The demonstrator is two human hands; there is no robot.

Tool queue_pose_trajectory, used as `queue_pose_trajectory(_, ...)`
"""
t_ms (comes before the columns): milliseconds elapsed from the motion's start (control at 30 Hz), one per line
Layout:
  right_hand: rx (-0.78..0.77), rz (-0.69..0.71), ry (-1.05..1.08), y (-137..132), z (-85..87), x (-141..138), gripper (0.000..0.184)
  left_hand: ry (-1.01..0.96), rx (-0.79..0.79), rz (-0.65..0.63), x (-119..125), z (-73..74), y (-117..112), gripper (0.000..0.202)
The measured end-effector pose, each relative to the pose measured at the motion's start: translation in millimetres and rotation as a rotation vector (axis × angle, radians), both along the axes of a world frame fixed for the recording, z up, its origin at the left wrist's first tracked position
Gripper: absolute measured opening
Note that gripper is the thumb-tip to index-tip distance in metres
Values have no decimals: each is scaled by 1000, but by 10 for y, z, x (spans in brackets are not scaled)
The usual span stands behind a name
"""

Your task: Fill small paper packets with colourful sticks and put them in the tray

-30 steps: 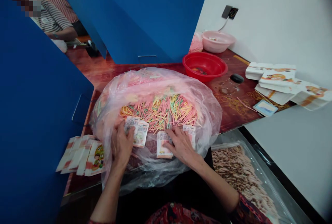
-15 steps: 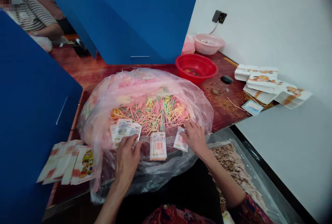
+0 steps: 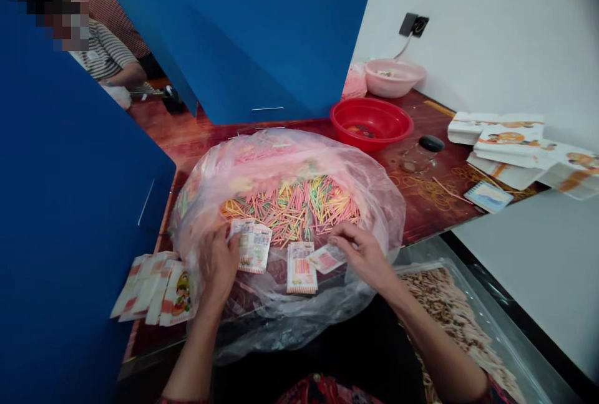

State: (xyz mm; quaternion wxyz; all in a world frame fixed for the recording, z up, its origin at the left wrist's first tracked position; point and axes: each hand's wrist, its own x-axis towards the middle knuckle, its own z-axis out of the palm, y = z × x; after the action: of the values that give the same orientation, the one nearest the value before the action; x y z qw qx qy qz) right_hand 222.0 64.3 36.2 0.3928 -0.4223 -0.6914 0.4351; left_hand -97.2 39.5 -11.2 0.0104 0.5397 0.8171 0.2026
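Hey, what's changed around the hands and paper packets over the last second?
The right hand moved away to the right, and the small packet near its fingers went from upright to lying sideways. The left hand stayed on its paper packets. The middle packet and coloured sticks stayed put.

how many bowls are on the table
2. A red plastic bowl stands on the wooden table beside the plastic bag, and a pink bowl sits further back near the white wall. Blue partitions could hide others.

Left hand (image 3: 218,267) curled in a pinch, right hand (image 3: 362,255) arched palm-down, extending from the lower right
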Motion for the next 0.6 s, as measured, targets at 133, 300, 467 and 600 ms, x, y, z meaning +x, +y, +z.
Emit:
queue_pose_trajectory(133,15,134,-111,14,-109,-380,17,-148,62,5,-58,-3,25,34)
queue_pose_trajectory(300,218,134,-543,131,-520,-695,13,-286,163,38,-119,51,-5,34)
queue_pose_trajectory(467,353,19,-681,131,-596,-698,10,-409,367,66,-12,253,-102,35)
queue_pose_trajectory(600,326,-39,-423,87,-265,-638,24,-463,400,-114,249,456,-217,27)
